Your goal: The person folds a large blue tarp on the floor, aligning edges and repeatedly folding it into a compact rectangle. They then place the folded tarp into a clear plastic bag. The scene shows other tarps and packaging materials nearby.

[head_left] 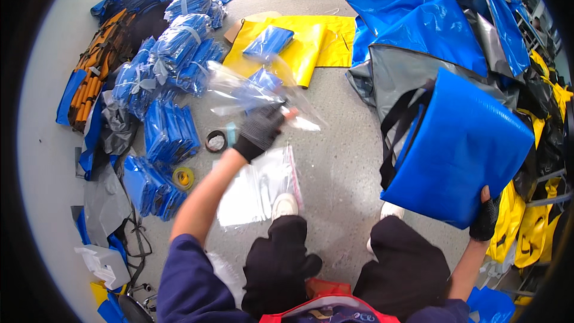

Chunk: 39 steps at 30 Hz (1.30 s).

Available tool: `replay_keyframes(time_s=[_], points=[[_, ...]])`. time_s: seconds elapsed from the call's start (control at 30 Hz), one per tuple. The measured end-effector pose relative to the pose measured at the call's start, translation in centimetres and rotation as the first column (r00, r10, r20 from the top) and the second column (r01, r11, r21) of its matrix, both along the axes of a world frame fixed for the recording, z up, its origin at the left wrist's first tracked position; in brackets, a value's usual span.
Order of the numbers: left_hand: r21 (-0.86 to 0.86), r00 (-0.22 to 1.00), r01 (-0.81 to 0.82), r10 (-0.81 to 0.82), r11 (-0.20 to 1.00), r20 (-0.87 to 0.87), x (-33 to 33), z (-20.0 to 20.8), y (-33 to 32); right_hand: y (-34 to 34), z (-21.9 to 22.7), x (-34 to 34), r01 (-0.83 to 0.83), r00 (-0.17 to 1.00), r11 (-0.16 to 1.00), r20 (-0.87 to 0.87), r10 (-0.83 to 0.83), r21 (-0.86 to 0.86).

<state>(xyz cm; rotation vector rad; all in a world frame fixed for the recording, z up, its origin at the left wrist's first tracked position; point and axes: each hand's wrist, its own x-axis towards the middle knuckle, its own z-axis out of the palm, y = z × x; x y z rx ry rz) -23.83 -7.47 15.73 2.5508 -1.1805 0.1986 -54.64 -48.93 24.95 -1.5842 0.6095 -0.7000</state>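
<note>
My left hand [261,130], in a dark fingerless glove, reaches out left of centre. Its fingers are closed on a clear plastic bag [230,87], which is smeared by motion and spreads out beyond the hand. A small blue folded piece [263,81] shows by the bag; whether it lies inside or under the film I cannot tell. On the right, my right hand [485,215], gloved the same way, grips the lower right corner of a large blue tarpaulin bag [457,149]. This bag is held up and tilted, with black straps [391,122] along its left edge.
Clear plastic sleeves [257,188] lie in front of my left shoe. Bundles of wrapped blue packs [170,131] line the left, beside a black tape roll [216,141] and yellow tape [183,177]. Ahead lies a yellow sheet [335,42]; blue tarpaulins [418,18] heap at far right.
</note>
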Motion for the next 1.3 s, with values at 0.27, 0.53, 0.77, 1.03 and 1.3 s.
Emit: replay_keyframes(time_s=[0.27,0.53,0.77,1.03,1.3], points=[[0.213,0.989,0.139,-0.124,0.967,-0.081,-0.5,-27.0,-5.1,-3.5,-17.6,3.5,-0.116,0.958,0.895,-0.188,0.215,0.431],[0.283,0.949,0.061,0.033,0.957,-0.314,-5.2,-32.6,-0.7,-4.1,-26.8,2.8,-0.055,0.847,0.722,-0.35,0.399,0.69],[-0.078,0.986,-0.03,0.016,0.996,-0.168,-5.0,-28.9,-8.1,-7.2,-27.3,4.8,-0.154,0.73,0.753,-0.439,0.523,0.64],[-0.075,0.957,-0.067,0.043,0.995,-0.288,-5.5,-32.9,-16.1,-8.6,-29.6,9.7,-0.239,0.549,0.682,-0.483,0.682,0.692],[-0.024,0.951,-0.006,-0.002,1.0,-0.308,-4.8,-33.4,-16.0,-10.2,-36.1,11.7,-0.199,0.434,0.574,-0.454,0.778,0.794]])
